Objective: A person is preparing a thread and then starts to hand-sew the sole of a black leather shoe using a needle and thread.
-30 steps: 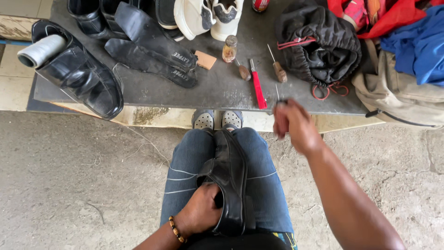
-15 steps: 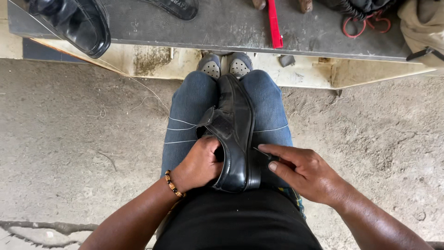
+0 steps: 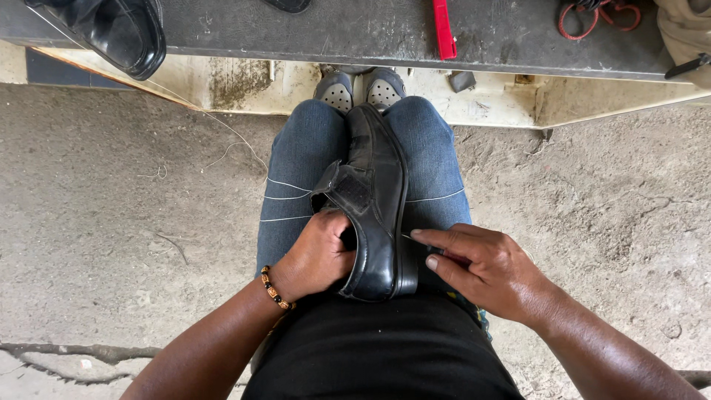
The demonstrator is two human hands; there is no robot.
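Note:
A black leather shoe (image 3: pixel 374 200) lies on its side between my knees, toe pointing away. My left hand (image 3: pixel 315 255) grips it at the heel opening, fingers tucked inside, with a beaded bracelet (image 3: pixel 275 290) on the wrist. My right hand (image 3: pixel 481 267) rests on my right thigh beside the sole. Its thumb and forefinger pinch a thin needle (image 3: pixel 406 236) whose tip touches the sole edge. White thread (image 3: pixel 285 198) runs across my jeans on both sides of the shoe.
A dark low work board (image 3: pixel 333 33) spans the top, on a pale concrete ledge. On it lie another black shoe (image 3: pixel 122 30) at the left, a red-handled tool (image 3: pixel 443 30) and a red cord (image 3: pixel 592 18). My grey clogs (image 3: pixel 337 92) meet the ledge. Rough concrete ground lies either side.
My right hand came back from the tools on the board to the shoe's sole, now pinching the needle. The view tilted down. My left hand stays in the shoe.

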